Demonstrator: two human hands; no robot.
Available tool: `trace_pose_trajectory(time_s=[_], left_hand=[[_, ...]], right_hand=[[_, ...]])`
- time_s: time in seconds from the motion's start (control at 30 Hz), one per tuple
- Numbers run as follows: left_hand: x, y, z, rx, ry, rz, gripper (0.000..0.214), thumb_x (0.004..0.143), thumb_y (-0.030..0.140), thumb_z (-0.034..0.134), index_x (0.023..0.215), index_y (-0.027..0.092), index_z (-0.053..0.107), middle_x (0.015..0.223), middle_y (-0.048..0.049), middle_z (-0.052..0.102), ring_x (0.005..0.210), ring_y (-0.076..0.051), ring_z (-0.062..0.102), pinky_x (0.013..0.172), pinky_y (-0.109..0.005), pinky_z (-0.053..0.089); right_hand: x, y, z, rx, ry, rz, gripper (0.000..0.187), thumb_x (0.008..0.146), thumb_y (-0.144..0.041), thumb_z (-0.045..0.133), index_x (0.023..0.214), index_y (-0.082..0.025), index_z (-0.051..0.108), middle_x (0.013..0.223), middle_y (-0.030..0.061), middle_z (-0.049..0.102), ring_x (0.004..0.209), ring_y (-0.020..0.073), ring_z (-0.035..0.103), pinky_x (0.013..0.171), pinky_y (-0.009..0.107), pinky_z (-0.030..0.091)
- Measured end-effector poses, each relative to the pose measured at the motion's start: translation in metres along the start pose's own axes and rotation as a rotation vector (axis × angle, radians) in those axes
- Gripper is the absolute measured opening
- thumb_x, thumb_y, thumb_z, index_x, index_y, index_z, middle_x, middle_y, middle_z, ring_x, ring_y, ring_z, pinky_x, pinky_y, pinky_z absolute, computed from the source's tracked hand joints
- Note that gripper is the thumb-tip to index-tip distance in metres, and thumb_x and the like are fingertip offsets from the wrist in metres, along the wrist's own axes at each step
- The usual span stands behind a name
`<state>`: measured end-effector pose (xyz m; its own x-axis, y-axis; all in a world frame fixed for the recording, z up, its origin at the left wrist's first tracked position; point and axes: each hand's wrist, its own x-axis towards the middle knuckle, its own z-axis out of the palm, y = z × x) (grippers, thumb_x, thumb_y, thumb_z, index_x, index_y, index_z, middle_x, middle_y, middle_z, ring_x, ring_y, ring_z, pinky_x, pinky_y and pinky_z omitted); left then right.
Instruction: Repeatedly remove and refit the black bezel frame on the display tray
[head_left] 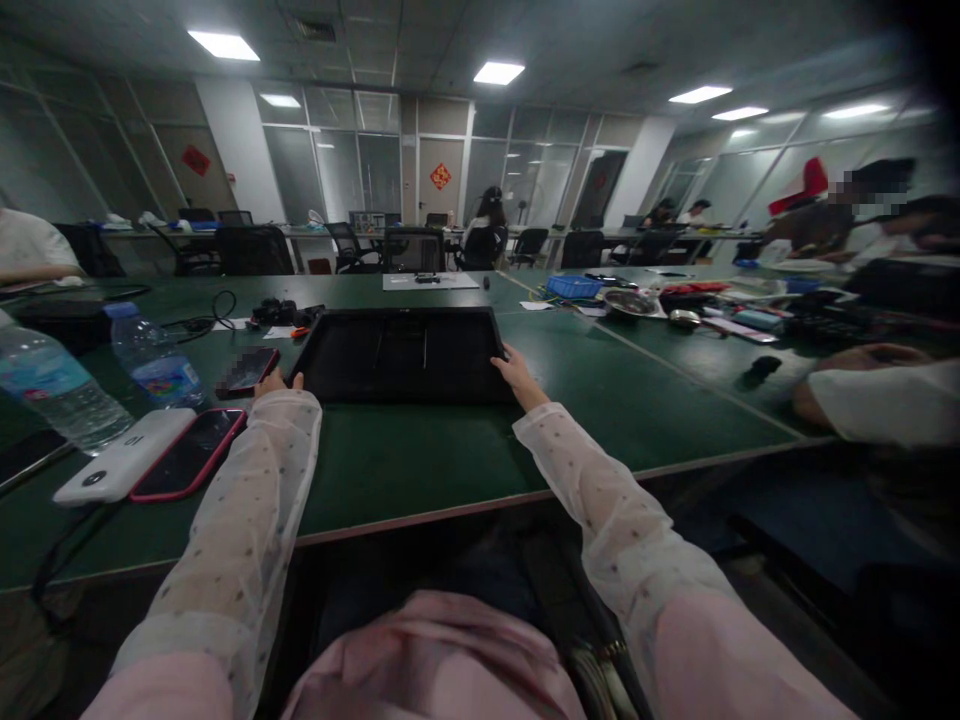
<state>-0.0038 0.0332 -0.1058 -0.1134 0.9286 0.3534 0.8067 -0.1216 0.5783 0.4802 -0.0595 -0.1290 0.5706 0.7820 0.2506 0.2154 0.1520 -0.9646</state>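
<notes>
A wide black rectangular panel with a thin frame, which looks like a monitor (352, 355), is on the green table in front of me. My left hand (277, 384) is at its near left corner, thumb against the edge and fingers partly hidden by the sleeve. My right hand (517, 372) grips the right edge, with the thumb on the rim. Just beyond my left hand lies a dark phone (244, 372). Closer to me on the left are a red-cased phone (191, 455) and a white device (124, 458).
Two plastic bottles (154, 360) stand at the left. Behind the monitor are a white board (429, 282) and black cables. A blue basket (574, 287), a metal bowl (632, 303) and clutter sit at the right. Another person's forearm (885, 395) rests on the table's right side.
</notes>
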Motion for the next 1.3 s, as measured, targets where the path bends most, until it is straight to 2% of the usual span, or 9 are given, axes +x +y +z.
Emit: trace_pose_trajectory(time_s=[0.1,0.17,0.33,0.47,0.67,0.87,1.0,1.17,1.3], left_hand=[[0.008,-0.006,0.009,-0.004,0.039,-0.034,0.057,0.091,0.045,0.057,0.136,0.011,0.057,0.140,-0.0196,0.062,0.136,-0.037,0.049,0.115,-0.054,0.036],[0.011,-0.010,0.012,-0.026,0.059,-0.038,0.049,0.090,0.043,0.061,0.128,0.014,0.059,0.131,-0.0156,0.068,0.132,-0.035,0.053,0.112,-0.052,0.039],[0.016,-0.016,0.010,-0.042,0.047,-0.037,0.019,0.087,0.038,0.063,0.092,0.021,0.057,0.091,-0.0059,0.070,0.093,-0.023,0.066,0.083,-0.033,0.049],[0.016,-0.020,0.009,0.021,0.013,0.026,0.029,0.091,0.043,0.055,0.073,0.023,0.044,0.072,0.0000,0.056,0.068,-0.015,0.053,0.064,-0.027,0.038],[0.015,-0.021,0.012,0.025,-0.023,0.121,0.038,0.092,0.049,0.053,0.070,0.021,0.040,0.071,0.0000,0.051,0.068,-0.013,0.047,0.065,-0.027,0.034],[0.013,-0.017,0.012,0.038,-0.034,0.134,0.037,0.092,0.048,0.052,0.069,0.021,0.040,0.069,0.0007,0.050,0.067,-0.014,0.047,0.063,-0.026,0.032],[0.012,-0.017,0.013,0.054,-0.027,0.152,0.038,0.092,0.049,0.051,0.069,0.022,0.039,0.068,0.0007,0.048,0.066,-0.014,0.044,0.062,-0.026,0.031],[0.013,-0.016,0.011,0.045,-0.059,0.152,0.036,0.092,0.048,0.053,0.070,0.022,0.041,0.068,0.0007,0.050,0.066,-0.014,0.046,0.063,-0.026,0.032],[0.014,-0.015,0.008,0.062,-0.069,0.135,0.037,0.091,0.048,0.055,0.069,0.022,0.042,0.068,0.0003,0.050,0.067,-0.015,0.046,0.064,-0.027,0.032]], right_hand=[[0.000,-0.004,-0.003,0.022,0.039,-0.021,0.063,0.068,-0.017,0.062,0.130,-0.016,0.064,0.108,0.0073,0.076,0.098,0.0227,0.071,0.101,0.046,0.057],[0.000,-0.006,-0.007,-0.002,0.068,-0.043,0.062,0.068,-0.020,0.061,0.130,-0.016,0.064,0.107,0.0078,0.075,0.099,0.0231,0.071,0.100,0.046,0.057],[-0.001,-0.009,-0.025,-0.149,0.326,-0.051,0.063,0.074,-0.019,0.053,0.136,-0.013,0.057,0.120,0.0130,0.072,0.115,0.0239,0.067,0.107,0.046,0.052],[-0.004,-0.015,-0.047,-0.287,0.600,0.102,0.067,0.081,-0.013,0.046,0.148,-0.008,0.046,0.144,0.0221,0.058,0.137,0.0272,0.056,0.119,0.047,0.041],[-0.008,-0.024,-0.076,-0.383,0.868,0.303,0.078,0.091,-0.014,0.035,0.164,-0.004,0.009,0.152,0.0330,0.046,0.146,0.0350,0.047,0.122,0.054,0.035],[-0.024,-0.028,-0.105,-0.518,0.777,0.321,0.083,0.089,-0.029,0.051,0.165,-0.017,0.020,0.153,0.0336,0.035,0.143,0.0466,0.047,0.116,0.062,0.041],[-0.034,-0.032,-0.117,-0.568,0.953,0.325,0.085,0.089,-0.024,0.047,0.166,-0.020,0.012,0.154,0.0334,0.028,0.149,0.0466,0.035,0.115,0.072,0.033],[-0.034,-0.045,-0.105,-0.598,0.999,0.288,0.083,0.089,-0.020,0.046,0.165,-0.027,0.015,0.155,0.0257,0.027,0.150,0.0418,0.030,0.115,0.071,0.031],[-0.034,-0.055,-0.091,-0.644,1.027,0.125,0.083,0.088,-0.017,0.043,0.166,-0.027,0.016,0.153,0.0227,0.032,0.148,0.0392,0.030,0.115,0.070,0.030]])
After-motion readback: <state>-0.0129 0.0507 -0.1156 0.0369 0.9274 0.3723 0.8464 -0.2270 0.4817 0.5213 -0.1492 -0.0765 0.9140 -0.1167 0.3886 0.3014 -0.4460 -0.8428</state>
